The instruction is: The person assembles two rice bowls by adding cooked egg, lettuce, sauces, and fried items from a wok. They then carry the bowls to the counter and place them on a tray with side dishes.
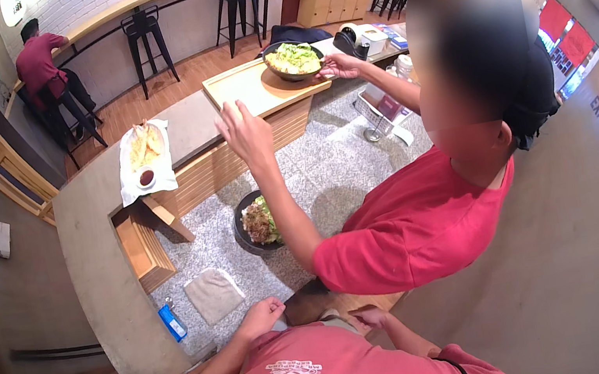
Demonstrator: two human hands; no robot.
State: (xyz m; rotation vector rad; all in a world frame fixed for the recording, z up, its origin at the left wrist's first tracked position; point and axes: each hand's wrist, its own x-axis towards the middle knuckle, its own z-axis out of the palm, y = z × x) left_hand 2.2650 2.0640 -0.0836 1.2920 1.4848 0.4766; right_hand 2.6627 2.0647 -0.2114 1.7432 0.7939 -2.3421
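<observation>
My left hand (260, 318) is in front of my waist near the counter's front edge, its fingers curled in. Whatever it may hold is hidden. To its right, my right hand (370, 317) is close to my shirt hem with bent fingers, and I cannot see what is in it. A folded grey cloth (214, 295) lies on the speckled worktop beyond my left hand. Farther in stands a black bowl (242, 238) of greens and brown topping. A co-worker in a red shirt has one hand at another black salad bowl (296, 75) on a wooden tray (235, 87); their other hand is raised, fingers apart.
Fried food on white paper (163, 166) with a cup of red sauce (147, 178) sits on the grey ledge. A blue packet (172, 322) lies at the worktop's left. The co-worker (416, 223) leans across from the right. Beyond, a person sits near black stools (144, 35).
</observation>
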